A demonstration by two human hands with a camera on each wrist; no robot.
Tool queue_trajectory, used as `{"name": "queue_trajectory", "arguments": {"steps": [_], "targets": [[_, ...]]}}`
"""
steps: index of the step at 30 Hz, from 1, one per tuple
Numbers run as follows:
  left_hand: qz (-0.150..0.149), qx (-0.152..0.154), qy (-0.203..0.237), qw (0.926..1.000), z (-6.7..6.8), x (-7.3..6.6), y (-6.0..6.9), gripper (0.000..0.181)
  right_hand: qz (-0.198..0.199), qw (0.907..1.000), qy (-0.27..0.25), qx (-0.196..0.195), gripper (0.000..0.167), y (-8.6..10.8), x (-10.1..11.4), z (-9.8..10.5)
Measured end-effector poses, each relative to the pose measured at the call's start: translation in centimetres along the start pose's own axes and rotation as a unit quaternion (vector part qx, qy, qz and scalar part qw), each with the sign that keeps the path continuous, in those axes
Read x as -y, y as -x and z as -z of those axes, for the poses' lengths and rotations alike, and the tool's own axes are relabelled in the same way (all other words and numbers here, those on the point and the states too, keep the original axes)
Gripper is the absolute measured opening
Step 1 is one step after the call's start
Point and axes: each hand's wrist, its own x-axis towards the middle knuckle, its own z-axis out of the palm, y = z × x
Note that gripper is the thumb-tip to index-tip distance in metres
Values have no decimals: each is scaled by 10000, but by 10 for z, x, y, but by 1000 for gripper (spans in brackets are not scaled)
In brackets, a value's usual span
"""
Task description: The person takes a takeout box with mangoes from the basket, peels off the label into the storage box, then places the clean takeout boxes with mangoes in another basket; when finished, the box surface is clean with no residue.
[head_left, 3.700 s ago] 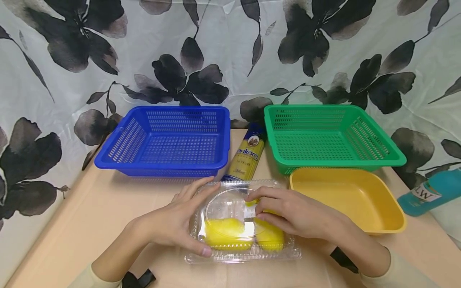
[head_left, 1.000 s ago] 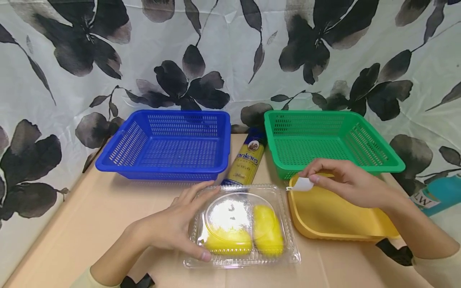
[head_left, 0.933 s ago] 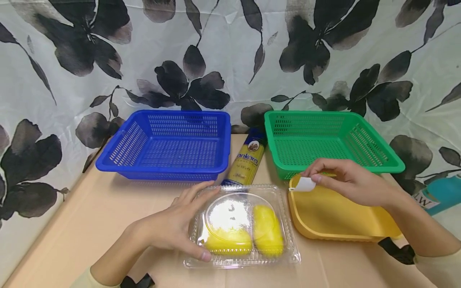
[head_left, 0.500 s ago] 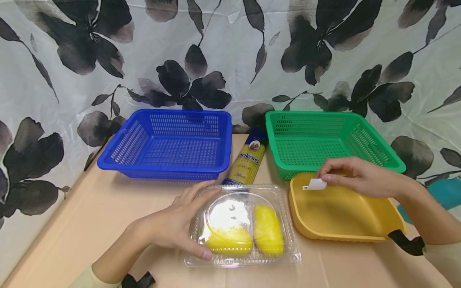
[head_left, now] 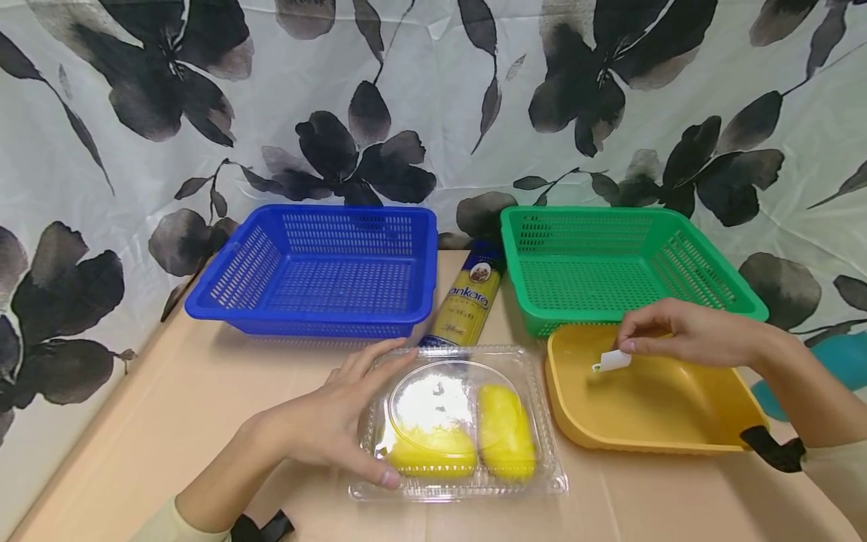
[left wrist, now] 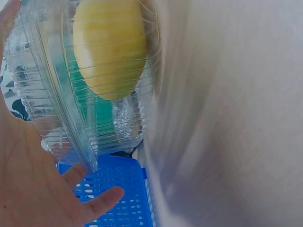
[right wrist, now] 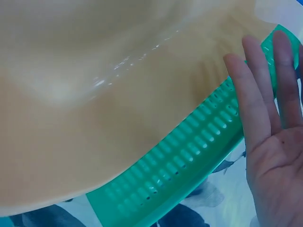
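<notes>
A clear plastic clamshell container (head_left: 460, 361) lies on the table with yellow, rounded oblong pieces (head_left: 506, 433) inside; one yellow piece (left wrist: 111, 47) also shows through the plastic in the left wrist view. My left hand (head_left: 339, 421) rests along its left side, fingers at the far edge and thumb at the near edge, fairly straight and spread. Over the yellow basin (head_left: 650, 421), my right hand (head_left: 691, 331) pinches a small white sticker (head_left: 615, 360) between thumb and forefinger. The right wrist view shows the other fingers (right wrist: 248, 99) extended; the sticker is hidden there.
A blue basket (head_left: 339, 301) stands back left, a green basket (head_left: 637, 305) back right. Between them lies a yellow-and-blue packet (head_left: 467, 301), partly behind the container. A teal bottle (head_left: 840, 361) is at the right, partly behind the right arm.
The white sticker has come off the container's lid and moved right in my right hand, now lower over the yellow basin. My left hand has stayed on the container.
</notes>
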Motion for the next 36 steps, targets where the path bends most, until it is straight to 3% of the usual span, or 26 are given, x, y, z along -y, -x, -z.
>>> {"name": "queue_trajectory", "arguments": {"steps": [9, 17, 26, 36], "targets": [[-60, 38, -40, 10000, -1, 0, -1, 129, -155, 9998, -93, 48, 23, 6, -11, -1], [-48, 42, 20, 10000, -2, 2, -1, 128, -532, 9982, 273, 91, 14, 6, -15, -3], [25, 52, 44, 10000, -1, 1, 0, 128, -696, 9947, 173, 740, 8, 5, -18, -6], [-40, 7, 33, 10000, -2, 2, -1, 128, -1041, 9894, 100, 1011, 6, 3, -16, -13]]}}
